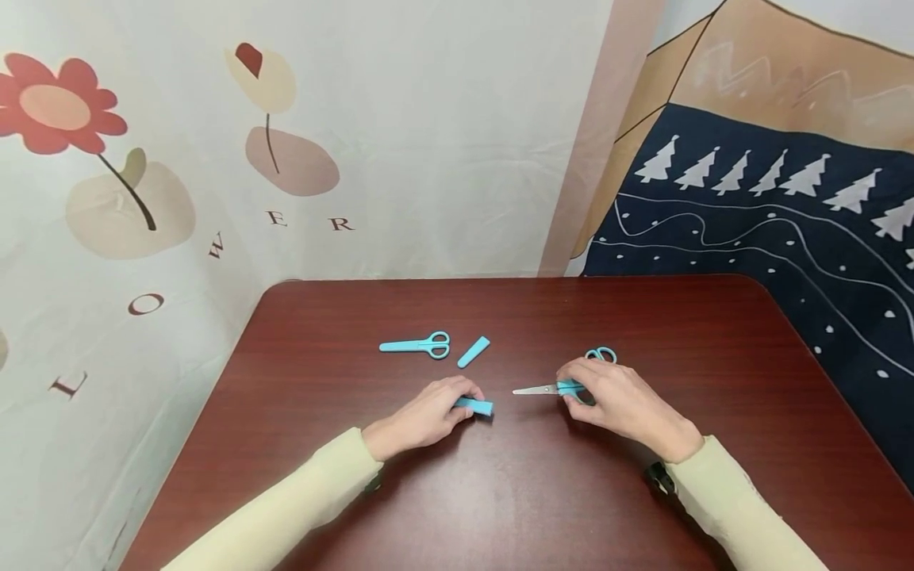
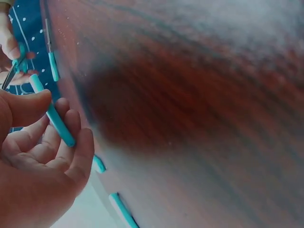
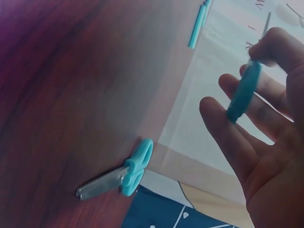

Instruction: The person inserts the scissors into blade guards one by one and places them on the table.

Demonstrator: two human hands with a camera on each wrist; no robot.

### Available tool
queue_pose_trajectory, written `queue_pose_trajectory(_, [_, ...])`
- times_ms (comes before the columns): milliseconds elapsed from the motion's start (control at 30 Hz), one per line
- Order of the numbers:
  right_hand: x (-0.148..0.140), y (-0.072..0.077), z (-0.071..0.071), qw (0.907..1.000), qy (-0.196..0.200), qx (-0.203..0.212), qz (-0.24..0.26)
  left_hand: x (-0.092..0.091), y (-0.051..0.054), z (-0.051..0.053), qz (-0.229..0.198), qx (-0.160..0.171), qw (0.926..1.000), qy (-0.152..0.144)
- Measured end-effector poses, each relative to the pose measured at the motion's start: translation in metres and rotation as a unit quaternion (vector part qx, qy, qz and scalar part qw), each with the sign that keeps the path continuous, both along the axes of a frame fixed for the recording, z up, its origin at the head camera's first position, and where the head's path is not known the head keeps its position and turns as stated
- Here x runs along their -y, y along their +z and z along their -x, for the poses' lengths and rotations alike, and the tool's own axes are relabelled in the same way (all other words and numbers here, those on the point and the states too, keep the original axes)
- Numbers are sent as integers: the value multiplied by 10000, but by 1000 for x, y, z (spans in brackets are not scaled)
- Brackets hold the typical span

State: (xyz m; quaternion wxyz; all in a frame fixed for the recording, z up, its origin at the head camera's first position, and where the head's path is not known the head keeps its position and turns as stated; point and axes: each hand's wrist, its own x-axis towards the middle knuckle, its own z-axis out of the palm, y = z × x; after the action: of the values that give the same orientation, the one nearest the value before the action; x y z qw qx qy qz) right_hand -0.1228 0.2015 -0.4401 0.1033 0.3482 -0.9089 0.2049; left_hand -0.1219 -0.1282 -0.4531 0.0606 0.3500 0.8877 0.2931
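In the head view my left hand [image 1: 428,412] pinches a turquoise scissors sheath [image 1: 480,407] between thumb and fingers, its end pointing right. My right hand [image 1: 617,396] holds scissors by the turquoise handles [image 1: 571,387], their bare metal blades [image 1: 534,390] pointing left at the sheath. A gap separates blade tip and sheath. The left wrist view shows the sheath [image 2: 59,123] under my thumb. Other scissors with bare blades [image 3: 102,184] lie on the table beyond my right hand; in the head view only their handles [image 1: 605,354] show.
Sheathed turquoise scissors [image 1: 407,346] lie on the dark red-brown table [image 1: 321,317], behind my left hand. A loose turquoise sheath [image 1: 474,351] lies to their right. Printed cloths [image 1: 443,159] hang behind the table's far edge.
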Motion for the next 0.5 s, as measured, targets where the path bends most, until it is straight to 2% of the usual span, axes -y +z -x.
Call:
queue_pose_trajectory(133, [3, 1, -4, 9997, 15, -180, 150, 3, 4, -3, -267, -92, 9996, 90])
queue_pose_trajectory(300, [5, 3, -8, 9991, 28, -144, 398, 7, 10, -5, -735, -255, 9966, 265])
queue_pose_trajectory(500, [9, 7, -10, 9986, 36, -164, 507, 11, 16, -7, -1060, -307, 9912, 727])
